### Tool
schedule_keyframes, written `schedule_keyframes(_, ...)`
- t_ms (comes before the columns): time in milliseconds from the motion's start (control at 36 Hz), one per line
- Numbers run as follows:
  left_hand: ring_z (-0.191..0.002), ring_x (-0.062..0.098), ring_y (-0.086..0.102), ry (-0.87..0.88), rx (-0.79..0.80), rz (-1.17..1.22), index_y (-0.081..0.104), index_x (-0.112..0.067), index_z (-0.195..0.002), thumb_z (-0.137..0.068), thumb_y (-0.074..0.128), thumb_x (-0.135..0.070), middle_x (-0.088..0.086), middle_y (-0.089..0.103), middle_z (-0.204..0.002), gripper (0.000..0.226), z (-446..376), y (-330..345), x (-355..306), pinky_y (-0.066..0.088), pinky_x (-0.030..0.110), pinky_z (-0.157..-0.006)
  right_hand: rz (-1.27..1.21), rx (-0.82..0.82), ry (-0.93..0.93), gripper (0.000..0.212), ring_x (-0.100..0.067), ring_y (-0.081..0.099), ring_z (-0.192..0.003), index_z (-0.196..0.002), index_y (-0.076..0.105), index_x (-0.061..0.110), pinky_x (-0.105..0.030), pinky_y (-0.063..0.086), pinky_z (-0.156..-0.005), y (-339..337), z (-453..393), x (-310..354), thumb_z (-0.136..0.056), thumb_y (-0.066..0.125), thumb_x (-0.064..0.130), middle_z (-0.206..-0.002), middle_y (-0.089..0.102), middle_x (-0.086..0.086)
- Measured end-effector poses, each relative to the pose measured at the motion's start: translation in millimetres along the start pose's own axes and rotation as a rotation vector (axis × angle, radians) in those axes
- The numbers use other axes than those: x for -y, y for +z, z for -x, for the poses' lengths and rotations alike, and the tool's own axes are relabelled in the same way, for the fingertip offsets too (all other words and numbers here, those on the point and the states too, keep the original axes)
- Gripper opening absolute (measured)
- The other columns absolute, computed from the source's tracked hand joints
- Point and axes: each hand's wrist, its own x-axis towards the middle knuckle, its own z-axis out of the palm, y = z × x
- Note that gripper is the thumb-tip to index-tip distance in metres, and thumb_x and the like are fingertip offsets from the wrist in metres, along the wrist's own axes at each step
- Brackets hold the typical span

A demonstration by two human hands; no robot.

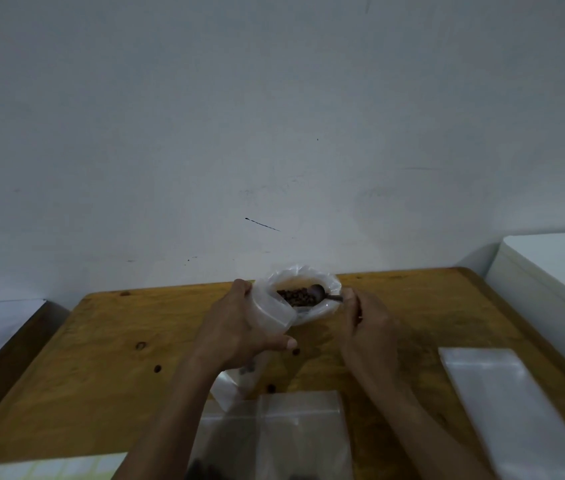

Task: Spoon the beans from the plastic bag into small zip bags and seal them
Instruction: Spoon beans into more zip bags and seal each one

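A clear plastic bag [322,282] with brown beans [296,297] stands open near the table's far edge. My left hand [239,327] grips a small zip bag [270,310] whose mouth is held up beside the bean bag; its lower part hangs below my palm with a few beans inside. My right hand [367,320] pinches the handle of a metal spoon [319,292], whose bowl rests over the beans inside the big bag.
Flat clear zip bags [302,434] lie at the near edge between my forearms. A stack of bags [503,407] lies on the right of the wooden table [108,358]. White surfaces flank the table; a wall is close behind.
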Motion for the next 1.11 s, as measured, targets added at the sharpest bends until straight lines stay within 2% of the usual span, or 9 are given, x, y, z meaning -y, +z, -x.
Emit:
schedule_keyframes(83,-0.099,0.013,0.051,0.000,-0.004,0.010,0.037,-0.022,-0.138,-0.049,0.093,-0.057,-0.012,0.046,-0.111,0.111,0,1,0,0.041,0.017,-0.063,-0.111,-0.002,0.276,0.030,-0.018,0.059,-0.056,-0.082,0.065,0.014,-0.019,0.043,-0.052,3,1,-3,-0.105,0.047,0.020,-0.066,0.063,-0.004)
schedule_keyframes(139,-0.099,0.013,0.052,0.000,-0.003,0.004,0.037,-0.023,-0.138,-0.050,0.093,-0.058,-0.011,0.047,-0.112,0.110,0,1,0,0.040,0.015,-0.061,-0.201,0.013,0.459,0.033,-0.027,0.066,-0.062,-0.078,0.064,0.016,-0.038,0.055,-0.059,8,0,-4,-0.105,0.047,0.026,-0.071,0.068,-0.009)
schedule_keyframes(250,-0.099,0.012,0.051,0.001,-0.003,-0.005,0.037,-0.024,-0.138,-0.049,0.092,-0.059,-0.010,0.049,-0.115,0.110,-1,3,1,0.039,0.014,-0.061,-0.369,0.012,0.686,0.028,-0.014,0.068,-0.064,-0.085,0.068,0.022,-0.022,0.052,-0.053,13,-1,1,-0.104,0.049,0.026,-0.077,0.071,-0.004)
schedule_keyframes(306,-0.099,0.012,0.051,0.004,-0.006,-0.008,0.037,-0.024,-0.138,-0.050,0.092,-0.059,-0.011,0.047,-0.114,0.110,0,3,2,0.039,0.014,-0.061,-0.409,0.001,0.727,0.026,-0.014,0.067,-0.063,-0.088,0.069,0.023,-0.021,0.050,-0.053,14,-2,3,-0.104,0.049,0.026,-0.076,0.070,-0.004)
schedule_keyframes(583,-0.100,0.012,0.051,0.007,-0.030,-0.008,0.035,-0.023,-0.139,-0.049,0.091,-0.060,-0.011,0.047,-0.114,0.113,0,4,4,0.039,0.013,-0.062,-0.474,-0.058,0.740,0.026,-0.008,0.062,-0.057,-0.095,0.071,0.014,-0.013,0.046,-0.046,-5,-17,11,-0.105,0.049,0.024,-0.073,0.068,-0.001)
schedule_keyframes(750,-0.098,0.013,0.053,0.009,-0.053,-0.003,0.037,-0.023,-0.138,-0.049,0.092,-0.060,-0.008,0.052,-0.117,0.111,2,4,4,0.039,0.013,-0.061,-0.514,-0.049,0.732,0.027,-0.004,0.060,-0.048,-0.088,0.071,0.014,-0.034,0.057,-0.061,-14,-25,16,-0.104,0.051,0.023,-0.060,0.066,0.005)
schedule_keyframes(833,-0.099,0.015,0.055,0.007,-0.068,0.009,0.037,-0.022,-0.137,-0.048,0.092,-0.059,-0.008,0.051,-0.114,0.111,3,3,4,0.045,0.019,-0.064,-0.556,-0.052,0.730,0.027,-0.008,0.060,-0.051,-0.086,0.071,0.012,-0.038,0.057,-0.064,-20,-28,23,-0.104,0.052,0.021,-0.057,0.065,0.005)
schedule_keyframes(1028,-0.101,0.018,0.055,-0.005,-0.104,0.035,0.038,-0.021,-0.137,-0.048,0.093,-0.057,-0.005,0.052,-0.115,0.110,6,2,5,0.051,0.026,-0.072,-0.639,-0.036,0.648,0.025,-0.010,0.060,-0.056,-0.090,0.072,0.013,-0.026,0.052,-0.055,-30,-30,41,-0.103,0.053,0.020,-0.067,0.065,-0.002)
schedule_keyframes(1111,-0.101,0.017,0.054,-0.009,-0.101,0.054,0.039,-0.020,-0.137,-0.049,0.093,-0.057,-0.003,0.054,-0.119,0.109,7,1,3,0.046,0.019,-0.066,-0.619,0.024,0.533,0.026,-0.010,0.061,-0.058,-0.088,0.072,0.018,-0.027,0.053,-0.056,-32,-25,47,-0.104,0.051,0.023,-0.067,0.065,-0.001)
